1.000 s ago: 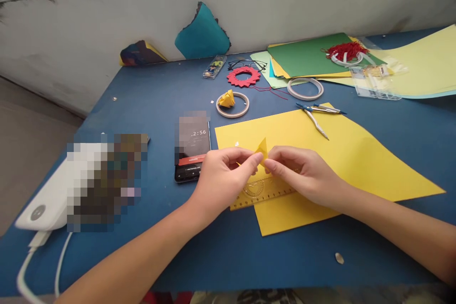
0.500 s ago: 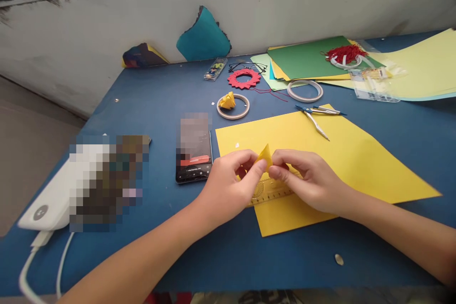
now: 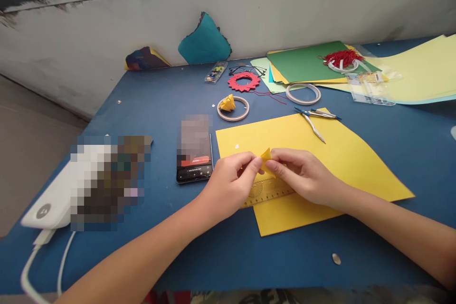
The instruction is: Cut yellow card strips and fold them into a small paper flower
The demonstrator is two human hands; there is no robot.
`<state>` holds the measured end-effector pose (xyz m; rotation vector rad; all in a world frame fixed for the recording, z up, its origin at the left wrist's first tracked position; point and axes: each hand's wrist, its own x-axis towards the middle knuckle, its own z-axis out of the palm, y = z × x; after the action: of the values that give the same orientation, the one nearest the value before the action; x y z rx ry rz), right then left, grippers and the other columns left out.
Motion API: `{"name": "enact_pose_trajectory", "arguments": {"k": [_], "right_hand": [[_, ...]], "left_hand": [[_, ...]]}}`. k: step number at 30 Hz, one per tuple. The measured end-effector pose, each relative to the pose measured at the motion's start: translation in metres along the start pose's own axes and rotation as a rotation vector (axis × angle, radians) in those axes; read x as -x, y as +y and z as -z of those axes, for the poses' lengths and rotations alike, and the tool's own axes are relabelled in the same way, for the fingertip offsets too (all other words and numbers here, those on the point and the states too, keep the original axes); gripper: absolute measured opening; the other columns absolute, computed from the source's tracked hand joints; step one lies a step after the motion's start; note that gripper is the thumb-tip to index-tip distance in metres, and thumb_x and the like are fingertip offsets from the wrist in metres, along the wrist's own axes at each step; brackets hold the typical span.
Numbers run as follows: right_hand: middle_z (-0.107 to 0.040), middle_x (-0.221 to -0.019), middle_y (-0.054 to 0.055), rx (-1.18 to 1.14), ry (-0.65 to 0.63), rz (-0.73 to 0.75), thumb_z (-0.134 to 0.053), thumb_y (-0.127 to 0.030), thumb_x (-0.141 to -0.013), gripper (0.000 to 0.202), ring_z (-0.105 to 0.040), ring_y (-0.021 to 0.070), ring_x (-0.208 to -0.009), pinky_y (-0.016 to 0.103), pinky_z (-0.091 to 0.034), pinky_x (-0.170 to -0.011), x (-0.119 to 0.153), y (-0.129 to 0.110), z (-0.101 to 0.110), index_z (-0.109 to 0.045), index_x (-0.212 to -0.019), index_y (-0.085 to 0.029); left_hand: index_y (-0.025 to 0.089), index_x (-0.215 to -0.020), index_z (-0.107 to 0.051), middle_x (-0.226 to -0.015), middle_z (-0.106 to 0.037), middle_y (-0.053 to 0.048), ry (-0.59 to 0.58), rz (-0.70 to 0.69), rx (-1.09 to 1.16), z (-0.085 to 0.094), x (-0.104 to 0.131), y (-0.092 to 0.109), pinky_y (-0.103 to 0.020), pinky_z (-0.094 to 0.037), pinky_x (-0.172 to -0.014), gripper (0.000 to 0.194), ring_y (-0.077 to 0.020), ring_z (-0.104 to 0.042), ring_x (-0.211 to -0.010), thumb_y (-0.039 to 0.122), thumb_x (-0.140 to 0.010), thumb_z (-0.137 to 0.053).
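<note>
Between my two hands is a small folded piece of yellow paper [image 3: 266, 156], its pointed tip facing up. My left hand [image 3: 233, 175] pinches its left side between thumb and fingers. On the other side my right hand [image 3: 304, 173] grips it the same way, thumb pressed to the front. Its lower part is partly hidden by my fingers. Underneath lies a clear ruler [image 3: 269, 191] with a protractor shape in it, resting across a large yellow sheet [image 3: 342, 161]. A compass [image 3: 313, 121] lies spread on the far edge of that sheet.
A phone [image 3: 195, 152] lies left of my hands, with a white power bank [image 3: 50, 204] and cable farther left. Behind are a tape roll [image 3: 245, 113] with folded yellow pieces [image 3: 227, 103], another tape roll [image 3: 302, 94], a red paper ring [image 3: 235, 84], glasses [image 3: 245, 70] and coloured sheets [image 3: 302, 61].
My right thumb has moved up onto the front of the folded paper, and my left thumb has shifted slightly left. More of the ruler shows. The view has shifted slightly.
</note>
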<state>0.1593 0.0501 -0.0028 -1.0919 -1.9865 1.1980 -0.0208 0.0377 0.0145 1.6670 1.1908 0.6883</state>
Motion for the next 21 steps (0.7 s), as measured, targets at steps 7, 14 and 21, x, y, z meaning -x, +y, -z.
{"name": "enact_pose_trajectory", "arguments": {"k": [7,14,21], "right_hand": [[-0.034,-0.059,-0.004,-0.064,-0.029,-0.026,-0.040,-0.043,-0.093,0.039,-0.033,0.0095,-0.054,0.024,-0.030,-0.050,-0.0019,-0.0039,0.0017,-0.038,-0.063,-0.020],[-0.034,-0.059,-0.004,-0.001,0.037,0.008,-0.040,-0.038,-0.094,0.035,-0.032,0.0091,-0.054,0.023,-0.029,-0.050,-0.0023,-0.0003,0.0005,-0.038,-0.064,-0.020],[-0.036,-0.061,-0.004,-0.033,-0.011,-0.036,-0.041,-0.041,-0.093,0.036,-0.035,0.0093,-0.056,0.023,-0.031,-0.051,-0.0030,-0.0017,0.0024,-0.041,-0.065,-0.019]], "left_hand": [[0.018,-0.066,-0.046,-0.061,-0.045,0.002,0.007,-0.084,-0.141,-0.0006,0.0001,-0.0012,-0.024,-0.032,-0.055,0.026,-0.0108,-0.042,-0.058,0.025,-0.090,-0.041],[0.017,-0.070,-0.052,-0.059,-0.042,0.004,-0.011,0.008,0.012,-0.0010,0.0000,-0.0010,-0.022,-0.029,-0.047,0.026,-0.0087,-0.036,-0.052,0.033,-0.089,-0.045],[0.016,-0.070,-0.055,-0.059,-0.047,0.002,0.005,-0.028,-0.053,-0.0009,0.0003,-0.0007,-0.022,-0.032,-0.048,0.024,-0.0099,-0.042,-0.054,0.029,-0.087,-0.046]]}}
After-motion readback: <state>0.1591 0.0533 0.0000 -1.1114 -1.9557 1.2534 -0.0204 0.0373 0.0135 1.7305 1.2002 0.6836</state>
